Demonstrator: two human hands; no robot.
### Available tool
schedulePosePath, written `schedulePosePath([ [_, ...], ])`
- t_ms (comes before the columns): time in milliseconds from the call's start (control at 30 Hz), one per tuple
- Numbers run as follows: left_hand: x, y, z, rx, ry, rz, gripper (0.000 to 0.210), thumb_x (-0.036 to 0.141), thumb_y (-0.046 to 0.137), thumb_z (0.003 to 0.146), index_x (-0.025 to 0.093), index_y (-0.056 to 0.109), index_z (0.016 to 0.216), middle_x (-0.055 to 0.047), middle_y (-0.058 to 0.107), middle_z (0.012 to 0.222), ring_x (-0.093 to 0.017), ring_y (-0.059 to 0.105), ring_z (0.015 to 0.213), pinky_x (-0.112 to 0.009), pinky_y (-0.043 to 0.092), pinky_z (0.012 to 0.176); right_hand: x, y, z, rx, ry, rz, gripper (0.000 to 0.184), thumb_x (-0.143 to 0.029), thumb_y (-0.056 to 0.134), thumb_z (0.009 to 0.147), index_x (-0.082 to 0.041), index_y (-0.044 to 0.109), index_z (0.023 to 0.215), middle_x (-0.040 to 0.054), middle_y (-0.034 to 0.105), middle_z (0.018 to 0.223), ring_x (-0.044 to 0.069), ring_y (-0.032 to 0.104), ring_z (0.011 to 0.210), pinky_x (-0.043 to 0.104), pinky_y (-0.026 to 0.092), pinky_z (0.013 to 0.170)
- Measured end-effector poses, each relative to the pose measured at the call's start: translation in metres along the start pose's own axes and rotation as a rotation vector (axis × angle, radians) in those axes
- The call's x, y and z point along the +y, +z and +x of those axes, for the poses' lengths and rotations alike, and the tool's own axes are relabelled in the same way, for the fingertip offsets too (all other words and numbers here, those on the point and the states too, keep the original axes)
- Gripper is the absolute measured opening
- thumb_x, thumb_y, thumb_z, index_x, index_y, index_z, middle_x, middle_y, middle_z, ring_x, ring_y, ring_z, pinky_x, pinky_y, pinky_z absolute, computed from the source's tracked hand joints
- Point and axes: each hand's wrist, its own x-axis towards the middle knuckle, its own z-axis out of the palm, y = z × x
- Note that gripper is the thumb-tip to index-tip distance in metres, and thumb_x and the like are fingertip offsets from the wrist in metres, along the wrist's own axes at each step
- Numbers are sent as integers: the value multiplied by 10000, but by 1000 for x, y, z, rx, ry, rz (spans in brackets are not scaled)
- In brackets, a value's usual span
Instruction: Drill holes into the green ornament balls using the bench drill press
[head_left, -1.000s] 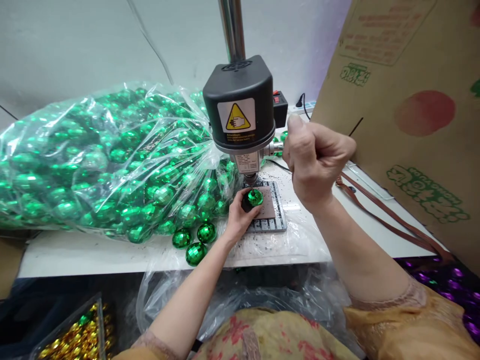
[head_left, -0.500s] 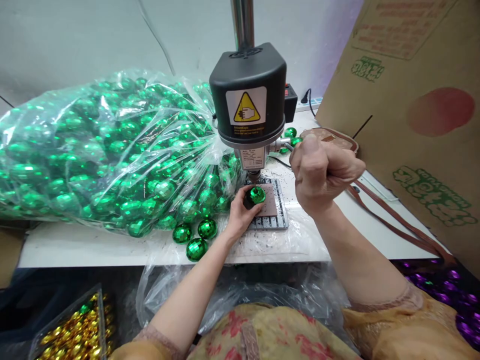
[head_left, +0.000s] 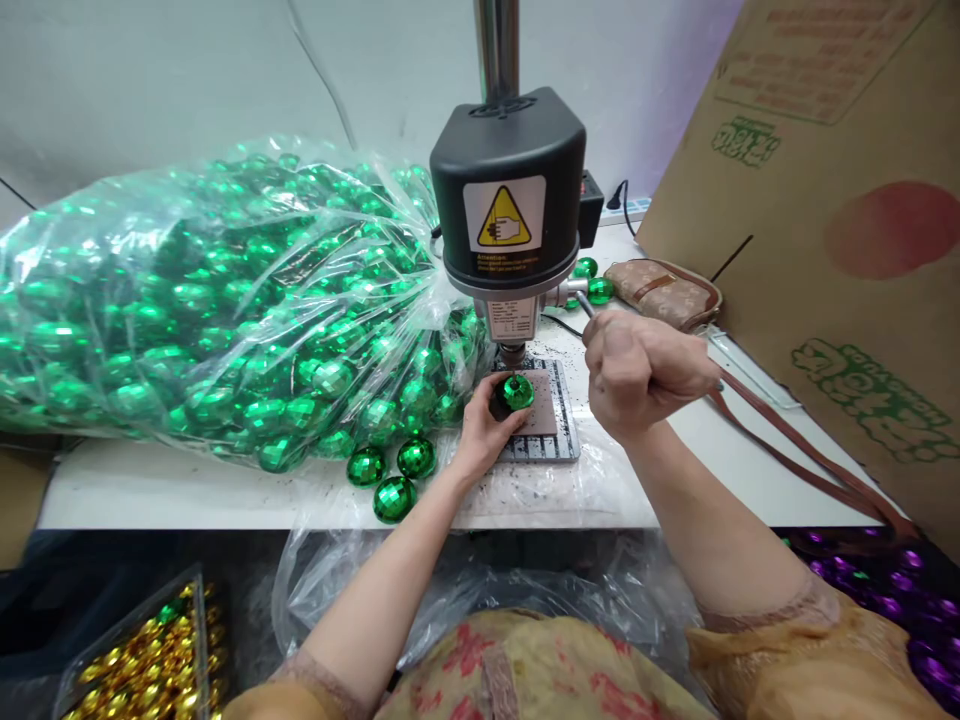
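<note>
My left hand (head_left: 486, 428) grips a shiny green faceted ball (head_left: 518, 393) with thumb and fingers, on the drill press base (head_left: 568, 410). Just above the ball is the chuck (head_left: 513, 353) of a black bench drill press (head_left: 508, 190); its tip meets the ball's top, though whether it has gone in I cannot tell. My right hand (head_left: 637, 370) is closed in a fist around the drill press lever (head_left: 584, 304), whose far end is hidden in the fingers. Several loose green balls (head_left: 394, 498) lie on the table left of my left wrist.
A large clear bag (head_left: 225, 310) full of green balls fills the table's left. A small brown purse (head_left: 664, 293) with a strap lies at right, beside a big cardboard box (head_left: 840, 230). Below are gold balls (head_left: 142, 660) in a clear container and purple balls (head_left: 892, 600).
My right hand has come down a little with the lever, and the chuck sits slightly lower against the ball. My left hand keeps its hold. The view has shifted slightly.
</note>
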Motion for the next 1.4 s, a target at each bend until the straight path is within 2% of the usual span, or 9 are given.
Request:
schedulePosePath([
  [167,-1,0,-1,-2,-1,-34,538,274,793,774,208,569,1259,-80,661,1255,-229,630,1173,-388,498,1042,-4,-3,-4,-65,-16,18,464,-61,551,834,-172,223,526,-58,260,468,33,290,409,258,239,422],
  [433,7,2,-7,124,-26,49,495,299,790,765,199,577,1201,-81,675,1167,-222,658,1086,-392,530,977,-7,20,65,2,362,-39,516,-317,667,863,-212,363,460,-63,291,406,58,245,367,316,176,407],
  [567,20,-6,-58,143,256,231,513,393,775,773,214,574,1210,-99,682,1091,-245,674,1033,-402,554,915,3,23,75,20,410,74,489,-245,678,842,-225,357,473,-70,304,389,66,242,347,308,166,392],
  [700,18,-14,-134,-268,722,452,451,486,711,818,239,618,1184,-90,693,936,-195,666,745,-315,554,652,6,22,71,48,377,124,455,-155,631,840,-223,363,479,-72,321,379,60,257,331,293,169,386],
  [800,8,-21,-169,-421,780,672,334,392,640,891,237,622,1186,-103,703,969,-186,654,731,-294,541,614,8,21,70,47,389,111,451,-157,613,847,-227,354,484,-73,302,392,53,254,342,290,179,395],
  [967,3,-56,-177,-204,814,709,367,485,650,892,270,620,1188,-89,678,1078,-188,669,853,-294,587,687,10,20,70,61,368,78,455,-205,646,831,-230,366,474,-64,318,385,56,263,340,294,169,387],
  [1133,8,-99,-164,375,311,985,427,306,754,832,216,598,1220,-137,624,1098,-284,648,1012,-432,571,842,8,22,69,79,360,107,425,-177,620,827,-224,379,480,-64,306,387,61,267,335,290,160,389],
  [1267,-2,-114,-157,322,37,1077,481,421,685,881,167,568,1272,-145,610,1065,-310,639,1019,-462,562,857,7,24,68,108,337,84,428,-196,630,830,-240,370,492,-66,305,392,66,272,326,293,167,375],
  [1400,-4,-112,-159,313,105,864,391,322,667,904,213,552,1261,-106,595,1095,-252,636,1031,-396,564,860,6,25,68,114,337,100,403,-177,615,838,-238,392,508,-61,310,404,81,277,331,309,152,379],
])
